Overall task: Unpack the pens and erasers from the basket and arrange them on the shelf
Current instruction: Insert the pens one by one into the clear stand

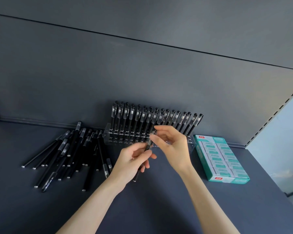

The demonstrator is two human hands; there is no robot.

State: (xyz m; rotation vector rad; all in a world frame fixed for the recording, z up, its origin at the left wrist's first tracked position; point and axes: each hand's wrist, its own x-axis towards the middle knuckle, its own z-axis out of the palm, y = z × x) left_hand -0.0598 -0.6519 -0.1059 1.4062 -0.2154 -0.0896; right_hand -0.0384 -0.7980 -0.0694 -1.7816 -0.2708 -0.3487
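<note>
At frame centre my left hand (134, 159) grips the barrel of a black capped pen (150, 144) and my right hand (172, 146) pinches its cap end, just before the clear pen rack (108, 134). I'd hold it upright, pick a free front hole, and lower it without nudging its neighbours.

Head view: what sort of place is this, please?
Probably a shop's stationery display: a dark shelf with a slotted upright, a clear holder filled with identical black pens, and a retail box of erasers.
</note>
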